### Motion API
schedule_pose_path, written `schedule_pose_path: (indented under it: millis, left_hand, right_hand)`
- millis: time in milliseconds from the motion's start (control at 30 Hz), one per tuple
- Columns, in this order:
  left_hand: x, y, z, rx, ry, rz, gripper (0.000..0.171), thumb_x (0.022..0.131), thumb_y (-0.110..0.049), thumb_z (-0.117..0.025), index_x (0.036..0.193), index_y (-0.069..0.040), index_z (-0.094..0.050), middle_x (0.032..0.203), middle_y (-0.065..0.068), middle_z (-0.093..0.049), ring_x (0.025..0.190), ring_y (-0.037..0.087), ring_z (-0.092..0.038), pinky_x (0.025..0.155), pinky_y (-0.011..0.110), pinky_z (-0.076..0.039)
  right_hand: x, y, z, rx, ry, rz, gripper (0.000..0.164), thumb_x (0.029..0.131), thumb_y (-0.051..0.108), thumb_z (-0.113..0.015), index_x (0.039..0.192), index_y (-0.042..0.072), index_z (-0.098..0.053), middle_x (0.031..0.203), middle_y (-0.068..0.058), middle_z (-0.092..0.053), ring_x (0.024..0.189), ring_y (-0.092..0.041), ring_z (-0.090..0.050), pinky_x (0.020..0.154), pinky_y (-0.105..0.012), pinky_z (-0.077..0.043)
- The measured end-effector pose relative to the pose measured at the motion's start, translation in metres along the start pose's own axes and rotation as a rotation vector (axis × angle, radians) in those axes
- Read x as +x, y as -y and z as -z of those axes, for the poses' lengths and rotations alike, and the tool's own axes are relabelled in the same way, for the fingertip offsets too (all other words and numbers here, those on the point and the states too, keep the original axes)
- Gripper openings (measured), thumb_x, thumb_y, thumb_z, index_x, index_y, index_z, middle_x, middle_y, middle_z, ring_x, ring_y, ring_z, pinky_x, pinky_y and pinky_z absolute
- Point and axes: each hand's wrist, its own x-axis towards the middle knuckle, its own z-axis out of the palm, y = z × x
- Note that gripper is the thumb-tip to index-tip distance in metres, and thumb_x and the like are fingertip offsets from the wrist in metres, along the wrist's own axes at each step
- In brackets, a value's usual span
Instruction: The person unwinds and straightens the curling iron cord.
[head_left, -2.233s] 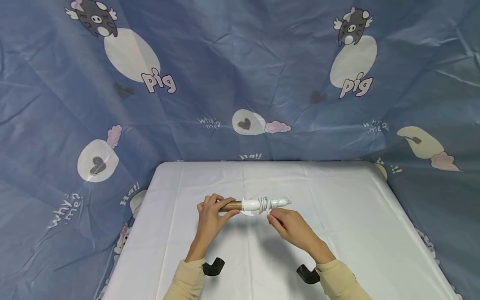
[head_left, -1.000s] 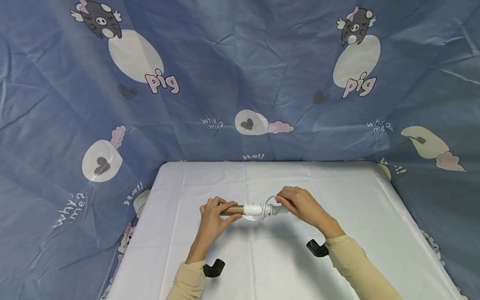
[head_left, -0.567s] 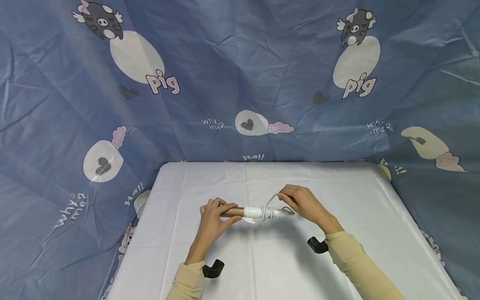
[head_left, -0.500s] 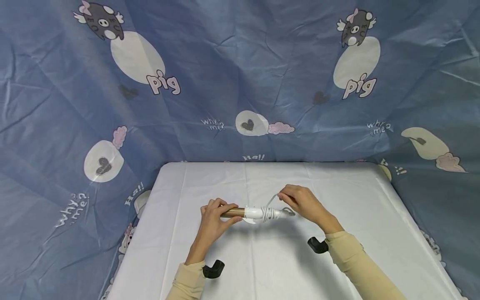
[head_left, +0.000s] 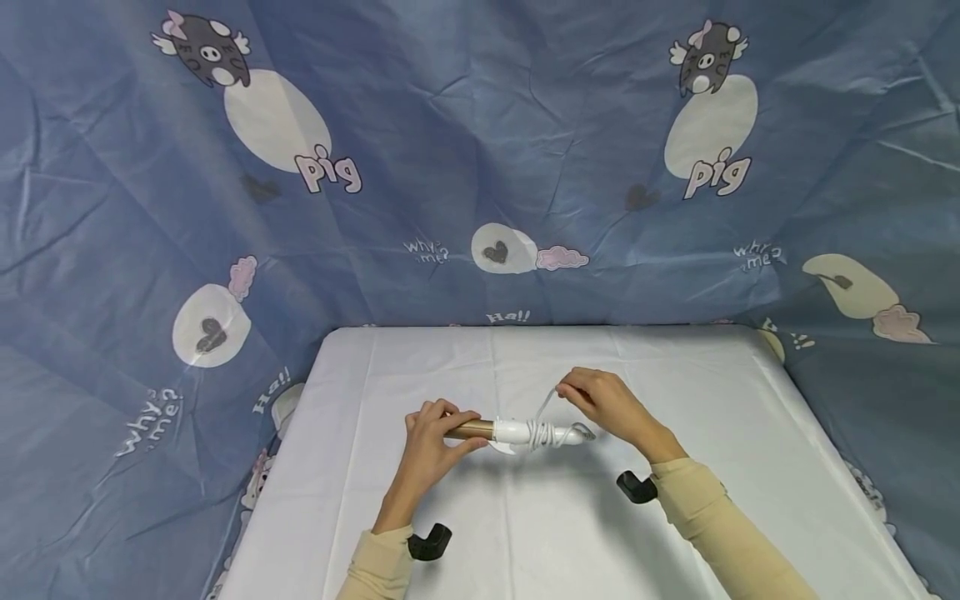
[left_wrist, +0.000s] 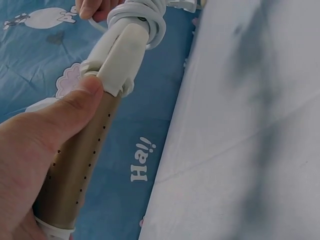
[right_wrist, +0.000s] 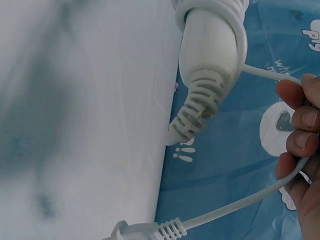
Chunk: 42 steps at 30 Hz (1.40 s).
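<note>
A curling iron (head_left: 513, 432) with a gold barrel and white handle is held level above the white table. My left hand (head_left: 431, 442) grips its barrel; in the left wrist view the thumb presses near where the perforated gold barrel (left_wrist: 82, 165) joins the white lever (left_wrist: 122, 57). Several turns of white power cord (head_left: 540, 434) wrap the handle. Behind the handle's right end, my right hand (head_left: 603, 404) pinches the cord's loose length, stretched from the coils. In the right wrist view the cord continues through the curled fingers to a white plug (right_wrist: 140, 231).
A white-covered table (head_left: 420, 358) lies beneath both hands. Blue printed cloth (head_left: 420, 183) hangs behind it and along both sides. A black wrist mount (head_left: 431, 542) juts from the left wrist, and another black mount (head_left: 637, 487) from the right.
My right hand has risen from the handle's near side to its far side, drawing the cord up and away. The curling iron has shifted slightly right and toward me, still in my left hand.
</note>
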Motion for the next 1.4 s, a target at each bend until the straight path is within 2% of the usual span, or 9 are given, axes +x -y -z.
schedule_pose_path:
  millis: [267, 433, 667, 833, 1000, 1400]
  left_hand:
    - [-0.003, 0.000, -0.001, 0.000, -0.014, -0.019, 0.042, 0.067, -0.047, -0.079, 0.104, -0.027, -0.074, 0.090, -0.006, -0.057, 0.081, 0.009, -0.041, 0.078, 0.037, -0.023]
    - [-0.005, -0.001, 0.000, -0.021, -0.021, -0.032, 0.041, 0.065, -0.042, -0.082, 0.103, -0.027, -0.074, 0.090, -0.006, -0.058, 0.080, 0.010, -0.041, 0.078, 0.037, -0.023]
    - [-0.009, -0.003, 0.003, -0.048, 0.007, -0.022, 0.040, 0.067, -0.042, -0.081, 0.104, -0.031, -0.073, 0.092, -0.007, -0.058, 0.082, 0.009, -0.042, 0.080, 0.036, -0.024]
    - [-0.009, -0.002, 0.006, -0.066, 0.009, -0.020, 0.040, 0.067, -0.042, -0.081, 0.103, -0.027, -0.074, 0.092, -0.007, -0.059, 0.083, 0.010, -0.044, 0.081, 0.037, -0.025]
    - [-0.008, 0.000, 0.008, -0.073, 0.028, -0.005, 0.039, 0.068, -0.044, -0.079, 0.103, -0.026, -0.074, 0.093, -0.007, -0.058, 0.085, 0.011, -0.045, 0.083, 0.038, -0.025]
    - [-0.009, 0.003, 0.011, -0.105, 0.022, -0.023, 0.039, 0.069, -0.046, -0.078, 0.103, -0.027, -0.074, 0.093, -0.010, -0.058, 0.085, 0.007, -0.045, 0.083, 0.037, -0.025]
  right_hand:
    - [0.000, -0.004, -0.001, -0.012, 0.015, -0.012, 0.010, 0.094, 0.021, -0.059, 0.088, 0.021, -0.067, 0.080, 0.011, -0.062, 0.066, 0.001, -0.049, 0.063, -0.023, -0.044]
    - [0.001, -0.006, -0.003, 0.002, 0.026, -0.027, 0.011, 0.095, 0.022, -0.058, 0.088, 0.022, -0.067, 0.080, 0.012, -0.062, 0.067, 0.001, -0.050, 0.064, -0.023, -0.045]
    - [0.000, -0.012, -0.009, 0.006, 0.046, -0.033, 0.013, 0.095, 0.024, -0.057, 0.088, 0.022, -0.067, 0.081, 0.012, -0.063, 0.067, 0.002, -0.051, 0.064, -0.022, -0.045]
    - [0.000, -0.016, -0.013, 0.031, 0.057, -0.051, 0.013, 0.096, 0.025, -0.056, 0.089, 0.023, -0.067, 0.083, 0.009, -0.065, 0.068, 0.002, -0.052, 0.064, -0.023, -0.045]
    - [-0.001, -0.019, -0.019, 0.046, 0.079, -0.069, 0.018, 0.096, 0.026, -0.056, 0.091, 0.016, -0.070, 0.083, 0.007, -0.066, 0.071, 0.001, -0.055, 0.065, -0.024, -0.046]
    - [-0.007, -0.026, -0.030, 0.092, 0.088, -0.108, 0.019, 0.096, 0.027, -0.055, 0.092, 0.016, -0.070, 0.085, 0.006, -0.068, 0.075, -0.003, -0.060, 0.067, -0.026, -0.049]
